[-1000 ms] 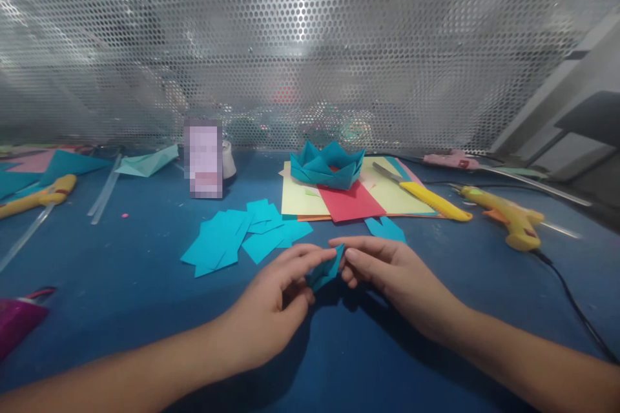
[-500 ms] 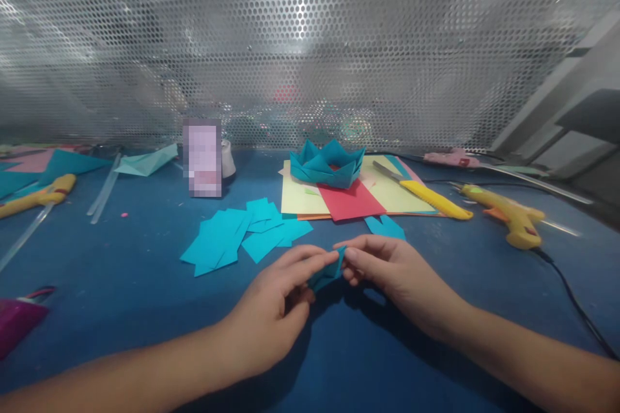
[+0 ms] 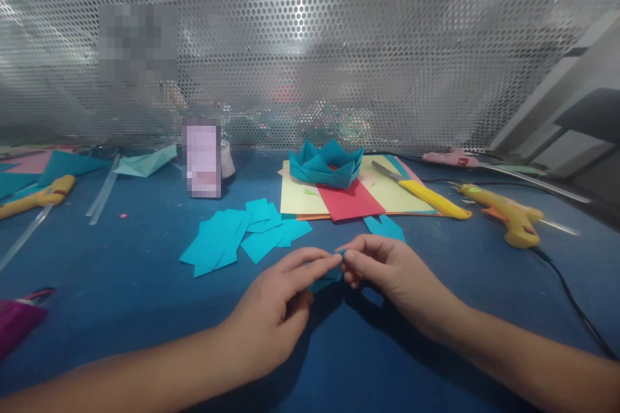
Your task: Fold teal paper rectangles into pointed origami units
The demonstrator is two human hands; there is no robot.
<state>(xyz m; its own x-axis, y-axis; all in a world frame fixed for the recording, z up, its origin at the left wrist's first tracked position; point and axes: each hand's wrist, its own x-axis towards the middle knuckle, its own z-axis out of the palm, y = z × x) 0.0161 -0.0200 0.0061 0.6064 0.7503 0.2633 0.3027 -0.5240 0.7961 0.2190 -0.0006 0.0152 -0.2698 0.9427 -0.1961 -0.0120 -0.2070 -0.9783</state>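
A small folded blue paper [image 3: 325, 282] is held between the two hands, at the near middle of the worktop [image 3: 121, 310]. It is grasped by the left hand [image 3: 278, 313], whose fingers [image 3: 317, 269] lie across its top and hide most of it. Its far corner is pinched between the thumb and forefinger of the right hand [image 3: 392, 274], and only a speck of that corner can be seen. Whether the worktop is touched by the paper cannot be told. A blue slip [image 3: 385, 227] is partly covered by the right hand. The base of the blue paper ring [image 3: 327, 169] is set on a red sheet [image 3: 356, 202]. The screen of an upright phone [image 3: 202, 158] is blurred into blocks, so any writing there cannot be read; a white roll [image 3: 227, 160] is half hidden behind it. A purple object [image 3: 19, 326] is cut off by the left edge, as is a yellow glue gun [image 3: 55, 195].
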